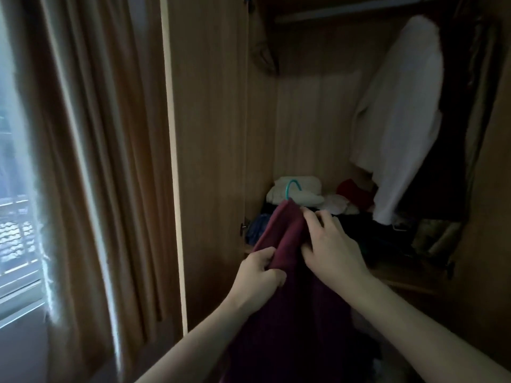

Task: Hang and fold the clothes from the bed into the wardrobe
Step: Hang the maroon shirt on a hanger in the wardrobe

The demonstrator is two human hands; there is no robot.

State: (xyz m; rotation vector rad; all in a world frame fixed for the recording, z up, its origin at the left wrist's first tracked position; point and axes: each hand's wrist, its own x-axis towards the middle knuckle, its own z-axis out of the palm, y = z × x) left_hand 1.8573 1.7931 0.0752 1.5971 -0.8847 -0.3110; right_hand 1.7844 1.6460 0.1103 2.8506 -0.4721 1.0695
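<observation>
Head view: a soft, dark maroon garment [287, 272] on a slim teal plastic hanger [291, 189] is held up in front of the open light-brown wooden wardrobe [304, 120]. The left hand [255, 280] is curled tight round a bunched fold at the garment's left shoulder. The right hand [329, 244] is laid against the right shoulder, its fingers bent onto the cloth near the neck; whether the cloth is actually pinched there cannot be told. Only the hanger's curved hook is seen, standing above the neckline.

The metal hanging rail [345, 9] sits high at the top of the cupboard, well above the hook, so a long lift is judged to be needed. The cloth looks limp and heavy, and it could slide off the narrow hanger if the shoulders are not seated evenly before the lift. The hook could also be snagged in the loose pile of folded cream, white and red clothes [309, 197] lying on the wardrobe floor just behind it.

A fluffy white garment [401, 111] hangs at the right, with dark clothes beside it, and it could be brushed or crowded as the new piece goes in. Brown pleated curtains [110, 161] hang at the left by a bright window [16, 230]. The interior is dim and finer weave cannot be made out.
</observation>
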